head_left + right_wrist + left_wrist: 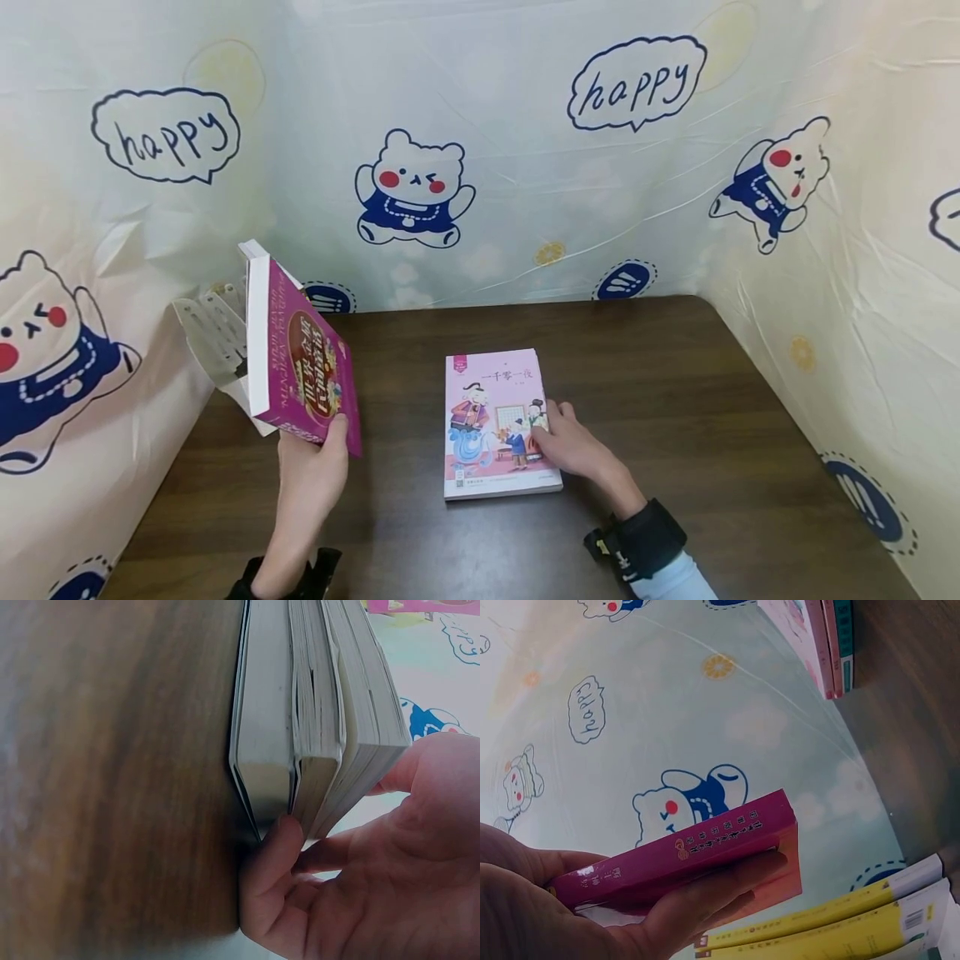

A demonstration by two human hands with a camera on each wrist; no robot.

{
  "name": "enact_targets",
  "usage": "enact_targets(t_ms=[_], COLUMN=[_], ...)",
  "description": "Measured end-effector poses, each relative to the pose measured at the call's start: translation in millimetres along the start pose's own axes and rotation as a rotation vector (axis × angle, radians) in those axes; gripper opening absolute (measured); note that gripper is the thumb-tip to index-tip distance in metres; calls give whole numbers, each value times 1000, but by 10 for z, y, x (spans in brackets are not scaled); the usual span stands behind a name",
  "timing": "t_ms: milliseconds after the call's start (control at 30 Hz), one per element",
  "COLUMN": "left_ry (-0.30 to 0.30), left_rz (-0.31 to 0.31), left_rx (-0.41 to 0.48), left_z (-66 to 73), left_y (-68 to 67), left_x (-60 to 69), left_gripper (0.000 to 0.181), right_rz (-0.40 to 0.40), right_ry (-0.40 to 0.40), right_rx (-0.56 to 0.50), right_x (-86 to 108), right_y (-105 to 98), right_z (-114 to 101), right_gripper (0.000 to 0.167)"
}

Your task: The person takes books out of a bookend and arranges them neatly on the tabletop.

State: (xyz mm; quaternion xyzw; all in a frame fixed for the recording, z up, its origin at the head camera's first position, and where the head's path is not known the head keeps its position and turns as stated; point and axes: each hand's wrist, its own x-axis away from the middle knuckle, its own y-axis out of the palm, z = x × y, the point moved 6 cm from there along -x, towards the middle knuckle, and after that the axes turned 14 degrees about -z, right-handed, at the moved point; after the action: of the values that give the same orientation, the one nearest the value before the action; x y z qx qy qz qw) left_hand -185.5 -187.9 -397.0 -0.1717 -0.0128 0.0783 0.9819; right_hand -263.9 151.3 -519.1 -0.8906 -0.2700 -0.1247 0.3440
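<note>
My left hand (309,483) holds a thick magenta book (330,375) off the table at the left, its thumb on the cover. In the left wrist view, the fingers reach along both sides of the book's spine (675,851). My right hand (581,450) grips the right edge of a stack of books lying on the table, with the thumb over the pink top book (495,467). Seen from the right wrist, the stack's page edges (319,697) face the camera and a fingertip touches the lower books.
The brown wooden table (645,358) meets a printed cloth backdrop (517,183) at the back and sides. White bound pages (213,329) stand partly hidden behind the magenta book. Yellow books (817,930) show at the lower right of the left wrist view.
</note>
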Motion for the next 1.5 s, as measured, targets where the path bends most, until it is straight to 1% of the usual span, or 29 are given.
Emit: enact_targets(t_ms=[333,767,1067,1300,1500], left_ry=[25,20,20,17,4], left_rz=[-36,-85,-128,-135,-159], left_rx=[21,6,3,7,5], left_z=[14,1,7,9,4], left_y=[78,179,250,301,346], left_x=[-40,-91,-113,-117,-126], left_gripper=[68,65,68,67,69], right_rz=[-2,-7,-7,-6,-8], right_ry=[7,21,22,17,18], right_rx=[4,7,-4,-9,-17], right_x=[3,1,1,4,21], right_y=[-14,-10,-8,-6,-5], right_z=[-8,-17,-14,-12,-7], right_gripper=[74,74,74,73,74])
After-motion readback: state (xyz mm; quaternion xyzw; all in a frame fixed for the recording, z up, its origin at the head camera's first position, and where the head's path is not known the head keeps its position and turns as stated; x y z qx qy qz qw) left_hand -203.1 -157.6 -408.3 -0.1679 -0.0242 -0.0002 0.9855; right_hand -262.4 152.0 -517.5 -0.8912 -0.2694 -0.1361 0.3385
